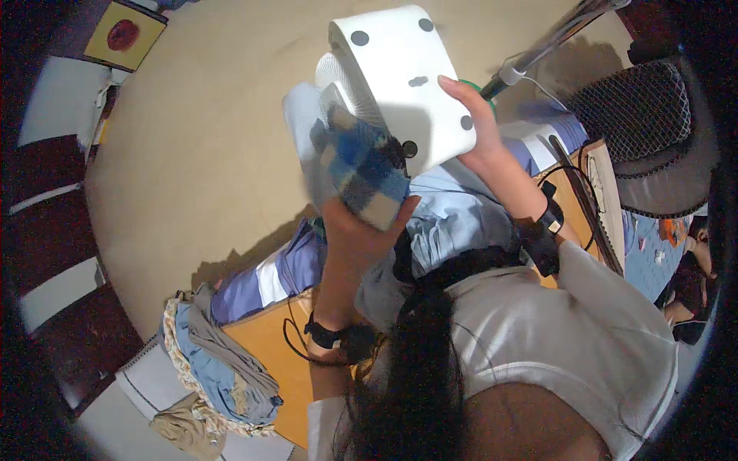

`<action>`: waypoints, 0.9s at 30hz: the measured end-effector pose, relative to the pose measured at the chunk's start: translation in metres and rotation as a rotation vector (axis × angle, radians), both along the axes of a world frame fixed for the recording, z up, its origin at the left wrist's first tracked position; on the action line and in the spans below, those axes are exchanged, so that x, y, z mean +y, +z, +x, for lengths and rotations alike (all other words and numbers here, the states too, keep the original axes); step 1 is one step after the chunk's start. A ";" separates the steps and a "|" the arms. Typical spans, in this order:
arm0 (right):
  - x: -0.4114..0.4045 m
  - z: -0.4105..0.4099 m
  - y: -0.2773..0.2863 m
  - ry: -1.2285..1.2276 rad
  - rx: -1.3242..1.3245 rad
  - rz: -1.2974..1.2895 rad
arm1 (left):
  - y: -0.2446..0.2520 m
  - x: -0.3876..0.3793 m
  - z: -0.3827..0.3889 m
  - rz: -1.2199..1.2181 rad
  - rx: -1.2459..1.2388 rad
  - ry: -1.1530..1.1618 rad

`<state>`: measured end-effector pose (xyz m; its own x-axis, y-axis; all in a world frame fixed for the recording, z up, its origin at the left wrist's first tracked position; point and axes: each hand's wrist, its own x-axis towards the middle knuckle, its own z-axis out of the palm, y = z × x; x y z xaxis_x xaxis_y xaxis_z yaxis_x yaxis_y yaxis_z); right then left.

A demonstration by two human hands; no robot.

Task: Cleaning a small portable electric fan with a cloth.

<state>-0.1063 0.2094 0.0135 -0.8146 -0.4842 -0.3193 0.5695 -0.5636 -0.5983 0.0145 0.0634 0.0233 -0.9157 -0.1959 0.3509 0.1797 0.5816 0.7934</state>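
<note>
In front of me my right hand (pixel 475 118) grips the edge of a white plastic appliance (pixel 398 63), its base with dark round feet turned towards the camera. A ribbed round part (pixel 340 78) shows at its left side. My left hand (pixel 366 227) holds a blue and cream checked cloth (pixel 366 167), close against the appliance's lower left edge. Whether the cloth touches the appliance cannot be told. Both wrists wear black bands. Light blue fabric (pixel 461 219) covers my lap.
I sit on a wooden bench or box (pixel 265 351) with a purple and white cloth (pixel 271 282). Folded clothes (pixel 219 357) lie at the left. A metal pole (pixel 542 49) rises at the upper right, near a black mesh-backed seat (pixel 640 115). Another person's arm (pixel 700 253) shows at far right.
</note>
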 end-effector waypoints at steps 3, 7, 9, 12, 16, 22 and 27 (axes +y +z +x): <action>-0.002 0.002 -0.016 -0.042 -0.094 -0.109 | 0.003 0.011 -0.006 -0.022 -0.009 -0.055; -0.002 0.002 -0.032 -0.077 -0.217 -0.246 | -0.003 0.019 -0.009 -0.171 0.010 -0.100; 0.003 0.002 -0.035 -0.081 -0.217 -0.267 | -0.009 0.027 -0.005 -0.172 -0.003 -0.051; 0.003 -0.001 -0.036 -0.091 -0.220 -0.305 | -0.025 0.037 0.001 -0.020 -0.025 0.028; -0.003 -0.003 -0.018 -0.063 -0.248 -0.454 | -0.042 0.033 -0.007 -0.180 0.116 -0.011; -0.007 -0.004 -0.003 -0.125 -0.246 -0.469 | -0.057 0.019 -0.009 0.071 0.120 0.164; -0.011 0.007 0.007 -0.285 -0.335 -0.444 | -0.097 -0.006 0.007 -0.652 0.121 0.293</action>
<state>-0.0990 0.1982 0.0202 -0.8219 -0.4080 -0.3976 0.4765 -0.8748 -0.0873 0.0210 0.0571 -0.0741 -0.8048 -0.1435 0.5759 0.0089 0.9673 0.2535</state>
